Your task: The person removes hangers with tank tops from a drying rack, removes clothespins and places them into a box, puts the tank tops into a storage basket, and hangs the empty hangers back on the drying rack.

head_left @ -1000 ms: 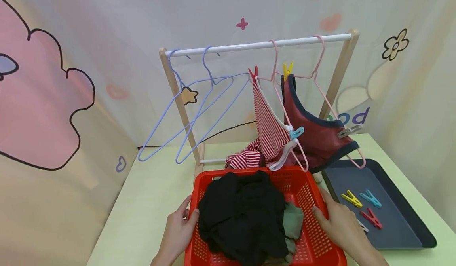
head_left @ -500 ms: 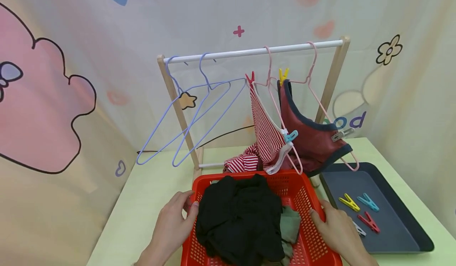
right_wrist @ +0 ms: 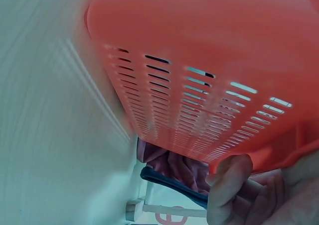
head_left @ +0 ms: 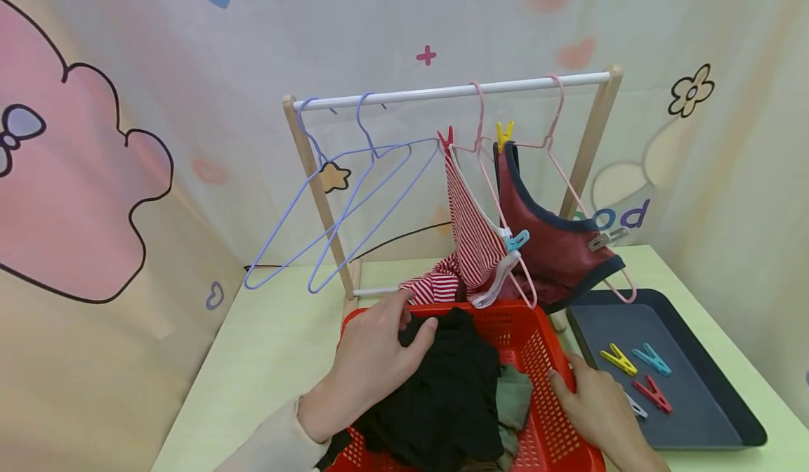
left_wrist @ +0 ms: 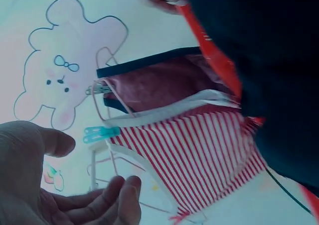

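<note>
Your left hand is above the left part of the red basket, over the black cloth. Its thumb stands apart from the loosely bent fingers, and nothing is between them. Your right hand grips the right rim of the basket, with the thumb on the inner side and the fingers curled outside and under. The basket is in front of the rack, toward the near edge of the surface. Inside it, a green cloth lies beside the black one, to the right. From the rack hang a striped garment and a dark red garment. Near the right edge of the surface there is a dark tray, which carries four pegs by its left edge.
</note>
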`<state>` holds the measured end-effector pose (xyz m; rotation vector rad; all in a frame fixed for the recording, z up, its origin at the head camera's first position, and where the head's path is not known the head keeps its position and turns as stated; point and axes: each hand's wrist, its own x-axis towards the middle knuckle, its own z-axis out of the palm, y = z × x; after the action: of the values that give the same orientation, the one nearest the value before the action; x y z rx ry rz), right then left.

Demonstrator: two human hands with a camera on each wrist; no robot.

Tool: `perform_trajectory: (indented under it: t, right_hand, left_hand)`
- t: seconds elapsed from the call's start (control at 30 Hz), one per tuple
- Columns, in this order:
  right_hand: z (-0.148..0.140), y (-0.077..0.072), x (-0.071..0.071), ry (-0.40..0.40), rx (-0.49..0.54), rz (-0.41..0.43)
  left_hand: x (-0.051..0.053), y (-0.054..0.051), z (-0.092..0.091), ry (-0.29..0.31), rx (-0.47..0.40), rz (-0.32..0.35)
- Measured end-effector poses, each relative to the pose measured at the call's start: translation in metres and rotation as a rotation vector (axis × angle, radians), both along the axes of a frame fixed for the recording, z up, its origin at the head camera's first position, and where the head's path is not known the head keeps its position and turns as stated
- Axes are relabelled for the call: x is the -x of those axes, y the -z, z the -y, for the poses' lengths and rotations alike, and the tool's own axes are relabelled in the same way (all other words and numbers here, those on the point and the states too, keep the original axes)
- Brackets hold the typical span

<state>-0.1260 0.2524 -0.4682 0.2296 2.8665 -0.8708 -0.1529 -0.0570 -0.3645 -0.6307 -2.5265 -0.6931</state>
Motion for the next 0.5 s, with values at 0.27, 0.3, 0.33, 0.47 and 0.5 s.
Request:
perform_trajectory:
  t: [0.27, 0.3, 0.33, 0.47, 0.5]
  right_hand:
    - [-0.003, 0.000, -0.001, 0.002, -0.001, -0.001]
    - [-0.003, 0.000, -0.001, 0.003, -0.001, -0.004]
    - [-0.003, 0.000, -0.001, 0.004, -0.006, -0.009]
    - [-0.002, 0.001, 0.000, 0.002, -0.014, -0.005]
    - [-0.002, 0.001, 0.000, 0.001, -0.018, -0.007]
  left_hand:
    - [0.017, -0.026, -0.043, 0.045, -0.023, 0.052]
    - [0.021, -0.028, -0.049, 0.060, -0.023, 0.065]
    - [0.024, -0.031, -0.055, 0.071, -0.022, 0.082]
    - [0.036, -0.039, -0.077, 0.062, -0.034, 0.147]
    - [0.038, -0.040, -0.081, 0.050, -0.039, 0.162]
